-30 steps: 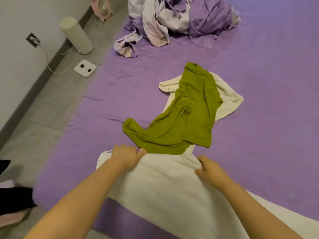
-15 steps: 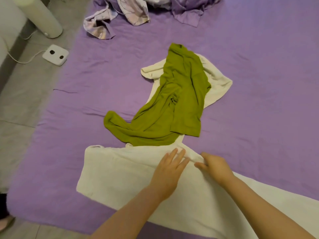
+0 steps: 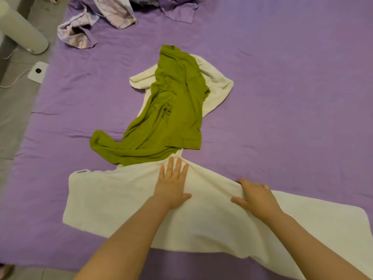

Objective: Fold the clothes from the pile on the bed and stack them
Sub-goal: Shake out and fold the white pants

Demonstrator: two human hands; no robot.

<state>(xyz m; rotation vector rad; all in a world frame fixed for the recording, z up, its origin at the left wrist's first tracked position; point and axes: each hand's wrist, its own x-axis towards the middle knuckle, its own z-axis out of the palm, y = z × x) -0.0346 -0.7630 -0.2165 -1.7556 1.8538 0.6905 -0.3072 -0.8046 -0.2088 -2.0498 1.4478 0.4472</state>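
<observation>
On the bed [image 3: 282, 98]: one green garment [image 3: 171, 110], one cream garment [image 3: 121, 199], one crumpled lilac heap [image 3: 113, 15] far back, two hands.

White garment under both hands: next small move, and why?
Probably sweep the left hand outward along the white garment while the right hand keeps the edge pinned. The left palm lies flat with straight fingers mid-cloth, the right fingers curl over the far edge, and a raised ridge runs between them. The green garment overlaps the far end, so keep the stroke short of it.
</observation>
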